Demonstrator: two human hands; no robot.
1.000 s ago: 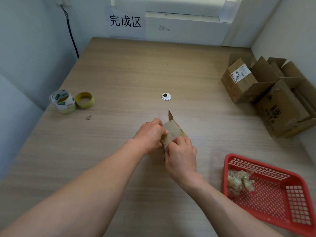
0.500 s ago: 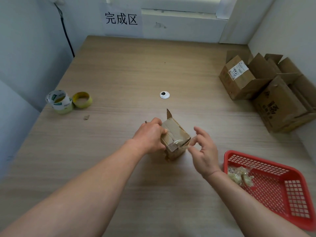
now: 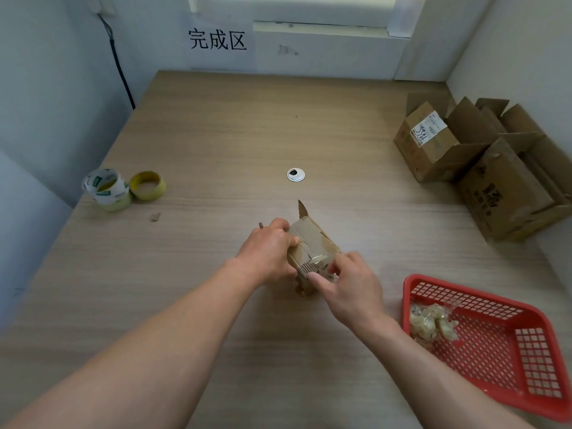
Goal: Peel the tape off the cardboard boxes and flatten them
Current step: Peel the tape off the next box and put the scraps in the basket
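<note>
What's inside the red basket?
A crumpled, yellowish tape clump lies in the red basket, at its left end. Anything beneath the clump is covered.

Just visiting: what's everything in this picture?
table: one, pale wood, fills the view
small box: one, brown, taped, mid-table between the hands
bigger boxes: at least two, brown, opened, far right by the wall
basket: one, red, near right
wad of peeled tape: one, clear-yellowish, in the basket
tape rolls: three it seems, white-green stacked on pale yellow, yellow beside, far left
round cap: one, white, in the tabletop
cardboard scrap: one, brown, near the rolls
sign: one, white with black characters, far wall
cable: one, black, left wall
left hand: grips the small box's left side
right hand: pinches its taped near end
</note>
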